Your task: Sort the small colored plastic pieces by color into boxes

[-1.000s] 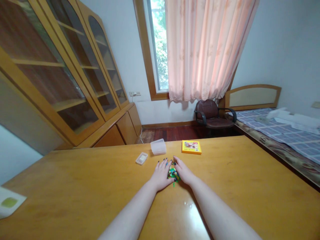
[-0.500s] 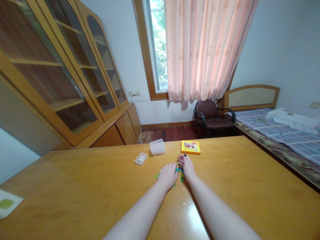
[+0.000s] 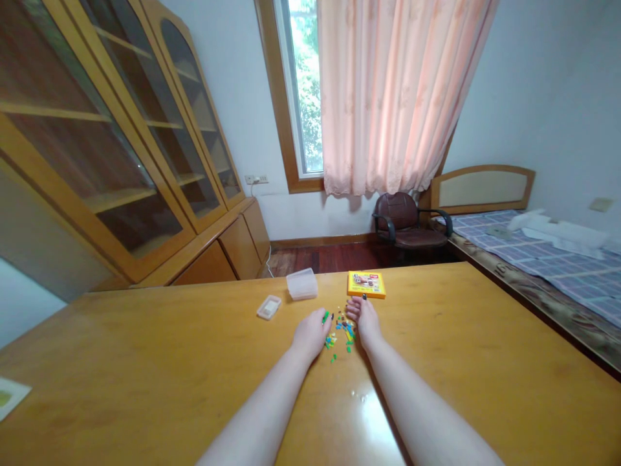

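Note:
Several small coloured pieces (image 3: 339, 333), green, blue and yellow, lie scattered on the wooden table (image 3: 145, 362) between my hands. My left hand (image 3: 310, 334) rests curled on the table just left of them, with a green piece at its fingertips. My right hand (image 3: 365, 317) lies to the right of the scatter, fingers curled down, its dark nails close to a yellow box (image 3: 366, 284). Whether the right hand holds a piece is hidden.
A clear plastic tub (image 3: 301, 283) and its small lid (image 3: 269, 307) sit beyond my left hand. A paper (image 3: 8, 396) lies at the table's left edge. Cabinets stand left; an armchair (image 3: 407, 223) and a bed (image 3: 543, 259) are behind the table.
My hands, first cupped together over the heap of pieces, have drawn apart. The pieces now lie spread loose between them.

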### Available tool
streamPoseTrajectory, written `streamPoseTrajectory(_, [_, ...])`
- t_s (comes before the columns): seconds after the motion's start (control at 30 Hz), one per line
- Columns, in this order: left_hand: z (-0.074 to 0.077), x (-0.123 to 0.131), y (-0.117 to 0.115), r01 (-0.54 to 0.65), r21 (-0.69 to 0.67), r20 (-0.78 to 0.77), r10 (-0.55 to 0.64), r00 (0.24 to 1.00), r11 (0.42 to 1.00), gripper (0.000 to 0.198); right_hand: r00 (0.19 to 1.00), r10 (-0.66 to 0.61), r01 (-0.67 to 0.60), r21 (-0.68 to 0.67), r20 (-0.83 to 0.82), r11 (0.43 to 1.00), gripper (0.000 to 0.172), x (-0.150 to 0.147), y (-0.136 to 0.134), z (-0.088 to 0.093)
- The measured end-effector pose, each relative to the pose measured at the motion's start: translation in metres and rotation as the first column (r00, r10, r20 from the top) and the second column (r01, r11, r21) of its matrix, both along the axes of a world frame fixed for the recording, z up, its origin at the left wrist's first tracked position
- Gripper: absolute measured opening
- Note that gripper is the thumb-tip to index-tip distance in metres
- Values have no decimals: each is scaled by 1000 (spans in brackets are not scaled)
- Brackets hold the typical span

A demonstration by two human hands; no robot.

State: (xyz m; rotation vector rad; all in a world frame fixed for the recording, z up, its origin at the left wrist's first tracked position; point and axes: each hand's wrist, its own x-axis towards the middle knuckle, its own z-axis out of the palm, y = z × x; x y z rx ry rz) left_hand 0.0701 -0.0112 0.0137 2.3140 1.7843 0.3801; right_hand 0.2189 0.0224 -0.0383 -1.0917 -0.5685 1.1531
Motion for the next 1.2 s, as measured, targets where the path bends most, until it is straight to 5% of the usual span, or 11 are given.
streamPoseTrajectory(0.47, [12,-40,-1,-45,29,128,41,991,999,26,998,59,-59,-11,-3,998,25,2,-3,4])
streamPoseTrajectory(0.73, [-10,-71,-16,-97,69,69,92,993,993,22,998,56,-56,20,20,998,31,1,-6,6])
streamPoseTrajectory(0.87, [-23,-85,-27,-202,58,-18,203,979,978,40,977,53,-65,48,207,997,34,2,-8,4])
streamPoseTrajectory(1.03, [-29,-93,-37,-272,47,-139,276,951,961,54,703,119,-238,75,702,968,39,1,-15,3])
streamPoseTrajectory(1.2, [-35,-113,-38,-452,62,-252,452,856,890,60,494,178,-295,-28,851,955,45,-1,-17,-1])
